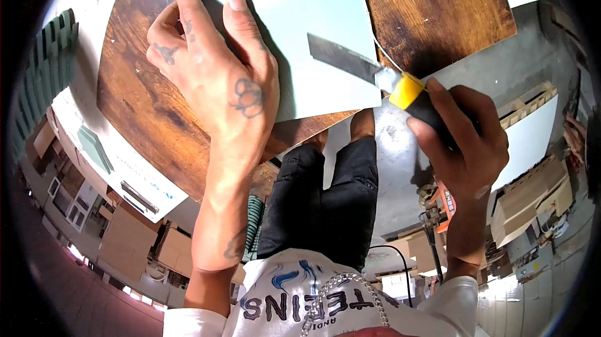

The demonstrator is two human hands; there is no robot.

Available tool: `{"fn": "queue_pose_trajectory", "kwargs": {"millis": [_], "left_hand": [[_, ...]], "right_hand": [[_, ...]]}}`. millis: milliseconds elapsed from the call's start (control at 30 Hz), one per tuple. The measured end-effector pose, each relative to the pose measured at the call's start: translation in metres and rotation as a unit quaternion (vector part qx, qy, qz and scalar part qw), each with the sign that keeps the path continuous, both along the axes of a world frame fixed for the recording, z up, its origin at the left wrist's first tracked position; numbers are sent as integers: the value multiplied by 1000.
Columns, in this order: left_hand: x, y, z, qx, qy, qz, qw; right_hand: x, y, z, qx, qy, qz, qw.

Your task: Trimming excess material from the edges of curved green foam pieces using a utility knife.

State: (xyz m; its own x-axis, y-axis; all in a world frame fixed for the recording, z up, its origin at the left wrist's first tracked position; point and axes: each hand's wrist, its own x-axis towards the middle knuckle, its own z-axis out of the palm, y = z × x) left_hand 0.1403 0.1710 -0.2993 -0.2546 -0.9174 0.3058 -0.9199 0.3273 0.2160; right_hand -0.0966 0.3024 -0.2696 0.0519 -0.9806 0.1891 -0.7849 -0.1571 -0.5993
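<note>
A pale, curved-edged panel point(325, 2) lies on the brown wood-grain tabletop. Over its left side is my left hand point(216, 64), back upward, with thumb and forefinger apart, the other fingers bent and nothing seen in its grasp. It throws a dark shadow on the panel; whether it presses down cannot be told. My right hand point(466, 127) is closed round the yellow-and-black handle of what looks like a flat file point(343, 58). Its dark grey blade reaches over the panel's right edge. A thin pale strip point(389, 55) stands out from that edge near the handle.
The wood-grain board point(432, 8) has small white flecks on it and ends in a corner at right. Green corrugated pieces point(41, 77) stand at far left. Cardboard boxes point(532, 196) are on the floor at right. My legs are close below the panel's near edge.
</note>
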Motion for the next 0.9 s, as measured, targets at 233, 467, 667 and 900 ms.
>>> {"fn": "queue_pose_trajectory", "kwargs": {"millis": [233, 467, 667, 900], "left_hand": [[-2, 0, 4, 1, -15, -4, 1000], [-6, 1, 7, 25, 18, -10, 999], [-6, 2, 9, 34, 5, -1, 999], [-5, 0, 9, 47, 10, -8, 999]], "right_hand": [[7, -17, -9, -30, -69, -51, 996], [-1, -4, 2, -12, 32, 17, 999], [1, 20, 7, 21, 25, -5, 999], [-4, -5, -4, -12, 35, -39, 999]]}}
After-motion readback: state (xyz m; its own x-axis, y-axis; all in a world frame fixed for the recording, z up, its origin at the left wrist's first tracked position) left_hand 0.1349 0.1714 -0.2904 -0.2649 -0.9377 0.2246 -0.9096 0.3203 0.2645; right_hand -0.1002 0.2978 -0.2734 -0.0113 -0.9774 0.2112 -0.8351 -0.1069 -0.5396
